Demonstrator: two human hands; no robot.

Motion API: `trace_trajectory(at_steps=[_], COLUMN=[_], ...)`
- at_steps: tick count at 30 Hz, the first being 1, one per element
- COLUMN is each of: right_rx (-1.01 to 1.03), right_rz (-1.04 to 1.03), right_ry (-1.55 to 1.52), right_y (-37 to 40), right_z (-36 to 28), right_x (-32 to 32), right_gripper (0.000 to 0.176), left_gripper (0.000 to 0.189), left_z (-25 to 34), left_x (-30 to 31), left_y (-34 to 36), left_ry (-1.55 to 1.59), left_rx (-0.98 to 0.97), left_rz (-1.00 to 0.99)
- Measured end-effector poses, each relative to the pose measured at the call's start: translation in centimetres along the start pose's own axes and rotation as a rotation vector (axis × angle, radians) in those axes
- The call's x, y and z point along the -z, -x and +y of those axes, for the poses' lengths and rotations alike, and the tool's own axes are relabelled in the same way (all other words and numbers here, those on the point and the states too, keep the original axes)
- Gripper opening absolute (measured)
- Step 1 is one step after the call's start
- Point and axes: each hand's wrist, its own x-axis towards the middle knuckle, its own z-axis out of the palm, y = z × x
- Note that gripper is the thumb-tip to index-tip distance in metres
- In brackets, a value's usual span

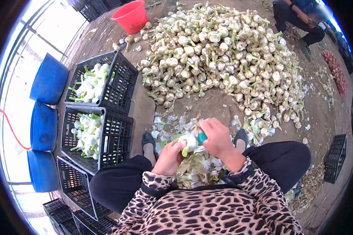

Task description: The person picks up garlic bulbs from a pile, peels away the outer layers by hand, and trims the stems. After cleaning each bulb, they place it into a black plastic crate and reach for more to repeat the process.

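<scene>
So over on the far left there were three blue tubs (48, 80) lined up in a row, and just right of them a couple of black crates (119, 80) loaded with pale garlic, green stem bits poking out all over. A third crate (76, 184) sat right next to those, beside the person's knee. A red bucket (131, 17) stood further back, near the edge of the heap.

Then the hands, out between the knees. The left hand (169, 158) had its grip clamped on a garlic bulb (190, 140), the green stub angled back toward the person. Loose skins (196, 172) were scattered on the ground below. The right hand (219, 141) was right up against the bulb, its grip closed around a green tool (201, 138), mostly covered by the fingers, so no telling exactly what it was.

Beyond that was a massive garlic heap (219, 47) on the floor, stretching off to the right. Past it another person (284, 17) in dark clothes sat low, with a long reddish bag (334, 72) lying nearby and one more black crate (335, 158) nearer, at far right.
</scene>
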Motion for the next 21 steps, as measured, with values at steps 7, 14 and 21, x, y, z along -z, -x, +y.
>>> trace_trajectory(at_steps=[7,14,21], right_rx=[-0.196,-0.485,-0.336], right_rz=[-0.29,-0.789,-0.317], right_ry=[0.301,0.09,-0.74], right_y=[1.3,2.3,-0.6], right_z=[3.5,4.9,-1.8], right_x=[-2.2,-2.5,-1.6], right_gripper=[0.025,0.023,0.019], left_gripper=[0.071,0.068,0.067], left_z=[0.6,1.1,0.7], left_x=[0.8,1.6,1.8], left_y=[0.8,0.5,0.6], left_ry=[-0.156,-0.344,-1.351], left_rx=[0.126,-0.232,-0.644], left_rz=[-0.207,0.001,0.272])
